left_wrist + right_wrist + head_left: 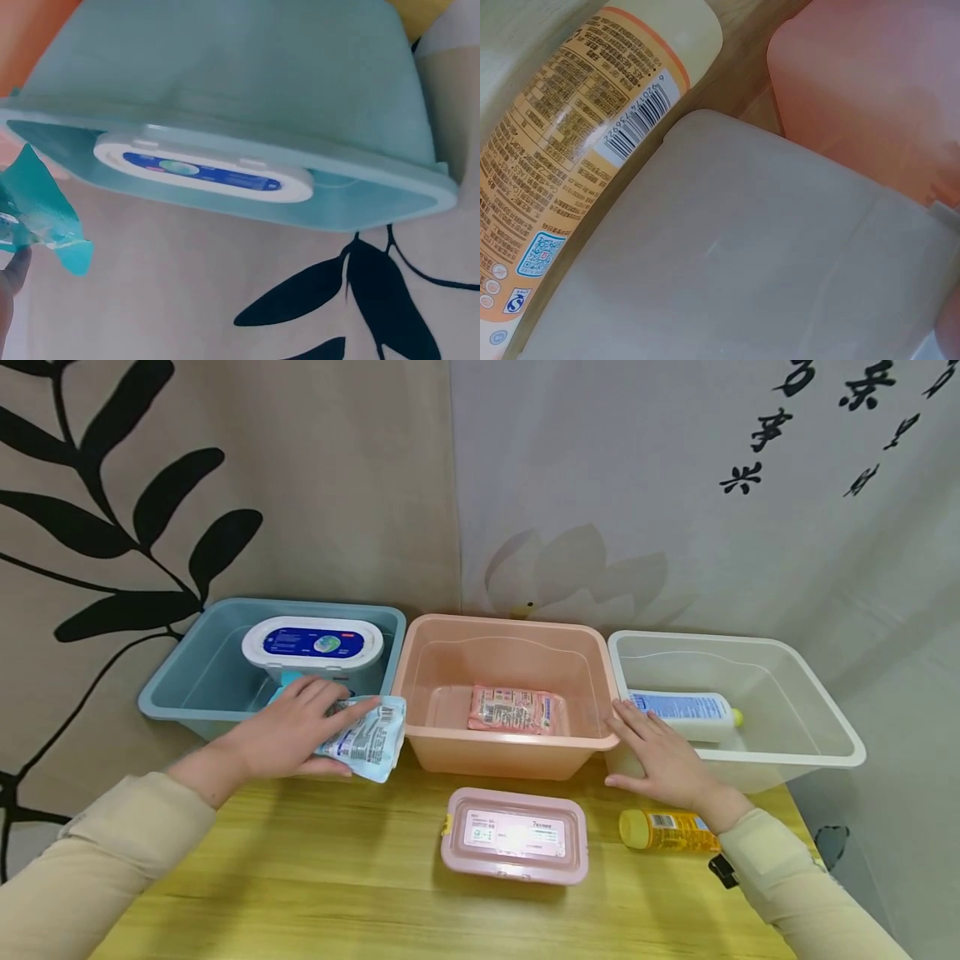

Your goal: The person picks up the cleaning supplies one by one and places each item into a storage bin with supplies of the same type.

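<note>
My left hand (288,731) grips a light blue soft packet (371,739) with printed text, at the front right corner of the blue bin (161,697). In the left wrist view the packet's teal end (49,214) sticks out beyond a fingertip. Inside the blue bin stands a white-lidded box (258,647) with a dark blue label. My right hand (663,760) rests with extended fingers on the front left corner of the white bin (795,756). A white bottle (682,714) with a blue label lies in that bin.
Between them stands a peach bin (495,756) holding a pink packet (513,710). In front lie a pink lidded box (513,835) and a yellow bottle (671,831), the bottle partly behind my right wrist. Beneath is the wooden table (315,877), a curtain (337,485) behind.
</note>
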The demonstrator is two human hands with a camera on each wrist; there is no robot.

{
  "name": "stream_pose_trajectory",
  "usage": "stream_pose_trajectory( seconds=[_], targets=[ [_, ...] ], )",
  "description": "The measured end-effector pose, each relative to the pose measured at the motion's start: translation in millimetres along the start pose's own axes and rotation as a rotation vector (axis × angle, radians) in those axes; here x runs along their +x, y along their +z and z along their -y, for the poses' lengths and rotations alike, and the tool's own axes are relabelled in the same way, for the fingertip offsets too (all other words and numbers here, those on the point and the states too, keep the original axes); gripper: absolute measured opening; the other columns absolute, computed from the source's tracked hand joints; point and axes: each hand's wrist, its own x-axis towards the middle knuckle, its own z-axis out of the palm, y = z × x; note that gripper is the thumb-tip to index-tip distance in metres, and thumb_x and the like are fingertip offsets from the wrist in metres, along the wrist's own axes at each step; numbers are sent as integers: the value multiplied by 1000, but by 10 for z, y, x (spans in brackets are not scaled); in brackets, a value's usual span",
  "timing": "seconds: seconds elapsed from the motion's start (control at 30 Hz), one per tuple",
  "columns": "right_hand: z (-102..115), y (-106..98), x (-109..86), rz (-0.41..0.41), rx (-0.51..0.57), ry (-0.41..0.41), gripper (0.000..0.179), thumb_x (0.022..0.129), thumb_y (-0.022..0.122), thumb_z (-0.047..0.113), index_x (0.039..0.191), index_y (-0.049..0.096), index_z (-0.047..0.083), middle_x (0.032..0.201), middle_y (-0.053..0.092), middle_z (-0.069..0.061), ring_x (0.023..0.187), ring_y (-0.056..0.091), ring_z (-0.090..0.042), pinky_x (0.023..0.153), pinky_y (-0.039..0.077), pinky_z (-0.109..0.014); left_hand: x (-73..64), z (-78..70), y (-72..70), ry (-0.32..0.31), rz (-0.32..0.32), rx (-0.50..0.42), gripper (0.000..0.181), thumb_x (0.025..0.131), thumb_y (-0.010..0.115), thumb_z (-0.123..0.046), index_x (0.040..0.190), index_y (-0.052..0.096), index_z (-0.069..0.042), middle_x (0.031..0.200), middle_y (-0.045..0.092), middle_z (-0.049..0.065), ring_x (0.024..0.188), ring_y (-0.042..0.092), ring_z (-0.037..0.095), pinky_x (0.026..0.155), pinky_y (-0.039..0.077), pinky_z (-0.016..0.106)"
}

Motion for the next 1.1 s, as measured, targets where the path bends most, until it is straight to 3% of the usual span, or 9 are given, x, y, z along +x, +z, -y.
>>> stream_pose_trajectory(
  seconds=[0.1,0.33,0.67,1.1],
  targets=[
    [2,0,1,-2,-1,0,88,78,65,55,145,34,6,153,27,-17,140,26,-34,110,25,-54,65,17,-26,-17,27,3,84,80,45,-71,143,34,-16,114,51,12,107,46,27,100,33,50],
    [4,-9,0,1,0,4,88,78,65,55,145,34,6,153,27,-17,140,26,-34,110,25,-54,243,33,-105,-60,96,-25,86,77,60,-63,146,31,-19,127,47,15,118,42,31,104,31,54],
    [6,5,2,-4,-1,-2,88,77,66,54,144,35,6,153,25,-17,141,25,-34,110,25,-54,512,58,-98,-10,80,31,86,81,49,-68,147,26,-18,138,43,11,116,44,31,101,35,54],
    [-4,10,1,14,-1,9,90,77,67,53,146,32,7,154,23,-16,141,24,-34,111,24,-54,871,50,-84,-6,118,20,88,82,53,-64,149,24,-17,147,36,9,117,44,32,101,35,55]
  ],
)
